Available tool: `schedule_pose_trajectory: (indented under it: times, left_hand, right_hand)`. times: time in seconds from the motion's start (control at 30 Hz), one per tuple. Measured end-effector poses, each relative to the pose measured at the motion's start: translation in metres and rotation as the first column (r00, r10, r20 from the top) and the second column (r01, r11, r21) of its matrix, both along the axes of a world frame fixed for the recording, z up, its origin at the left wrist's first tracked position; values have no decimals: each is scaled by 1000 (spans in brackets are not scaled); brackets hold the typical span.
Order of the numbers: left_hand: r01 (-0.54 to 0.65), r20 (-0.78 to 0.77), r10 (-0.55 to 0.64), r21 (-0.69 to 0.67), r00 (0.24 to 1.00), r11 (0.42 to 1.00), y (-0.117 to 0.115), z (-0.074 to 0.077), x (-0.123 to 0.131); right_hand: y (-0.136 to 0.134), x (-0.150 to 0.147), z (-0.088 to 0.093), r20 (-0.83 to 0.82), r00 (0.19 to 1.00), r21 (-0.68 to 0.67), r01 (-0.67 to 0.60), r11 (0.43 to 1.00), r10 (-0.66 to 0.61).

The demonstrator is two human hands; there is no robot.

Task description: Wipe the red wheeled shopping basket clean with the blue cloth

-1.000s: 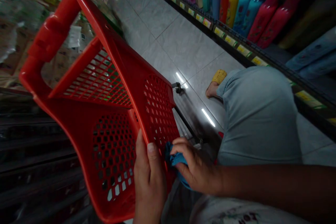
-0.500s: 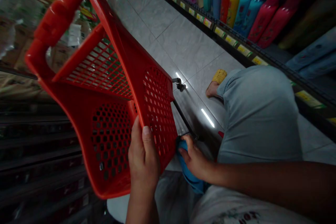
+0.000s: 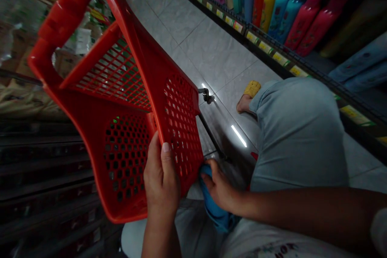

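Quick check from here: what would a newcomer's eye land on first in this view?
The red perforated plastic shopping basket fills the left and centre, gripped from below by the left hand. Just right of its lower corner, the right hand holds a blue cloth. At upper right, a shelf of colourful bottles runs along the tiled floor.

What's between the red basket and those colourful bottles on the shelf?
The head view shows pale grey floor tiles and the shelf's yellow-labelled edge between the red plastic mesh basket and the glossy plastic bottles.
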State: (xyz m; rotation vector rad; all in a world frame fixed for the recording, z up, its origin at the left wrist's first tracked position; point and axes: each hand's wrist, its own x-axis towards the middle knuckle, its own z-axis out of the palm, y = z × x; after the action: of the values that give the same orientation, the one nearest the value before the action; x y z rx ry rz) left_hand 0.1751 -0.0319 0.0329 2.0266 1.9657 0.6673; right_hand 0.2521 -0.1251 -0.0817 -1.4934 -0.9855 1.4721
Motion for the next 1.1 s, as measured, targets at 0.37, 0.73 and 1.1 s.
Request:
schedule_pose_trajectory:
  times: [0.37, 0.73, 1.1]
  left_hand:
    - [23, 17, -24, 23, 1000, 999, -5, 0, 1]
    - [-11, 12, 10, 17, 1000, 1000, -24, 3, 0]
    - [-10, -52, 12, 31, 999, 999, -39, 2, -16]
  right_hand:
    - [10, 11, -13, -91, 994, 84, 71, 994, -63]
    - [81, 30, 19, -67, 991, 571, 133, 810, -116]
    - [78, 13, 24, -70, 982, 491, 186, 851, -174]
